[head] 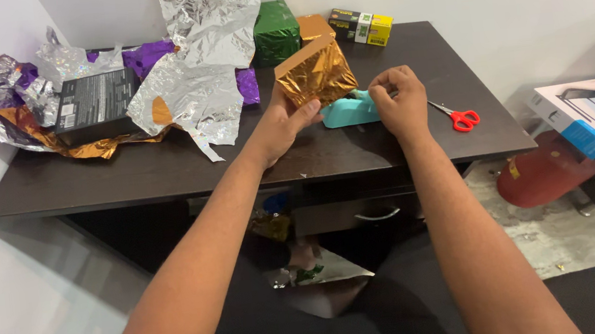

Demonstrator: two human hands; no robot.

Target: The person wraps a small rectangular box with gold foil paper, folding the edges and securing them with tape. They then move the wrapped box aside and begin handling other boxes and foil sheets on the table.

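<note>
Red-handled scissors [463,119], green-wrapped box [276,32], perhaps silver foil sheets [202,66] on dark desk [129,174]

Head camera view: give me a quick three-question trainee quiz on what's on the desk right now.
1. Multiple choice: what does the left hand hold? A) a red pair of scissors B) a box wrapped in gold foil C) a grey box
2. True or false: the red-handled scissors lie on the desk to the right of the right hand.
3. Fill in: the teal tape dispenser sits just below the ____ box.

Key:
1. B, the gold-wrapped box is lifted in the left hand's grip.
2. True; they lie flat on the dark desk, untouched.
3. gold-wrapped; the right hand's fingertips are pinched together by the dispenser.
</note>
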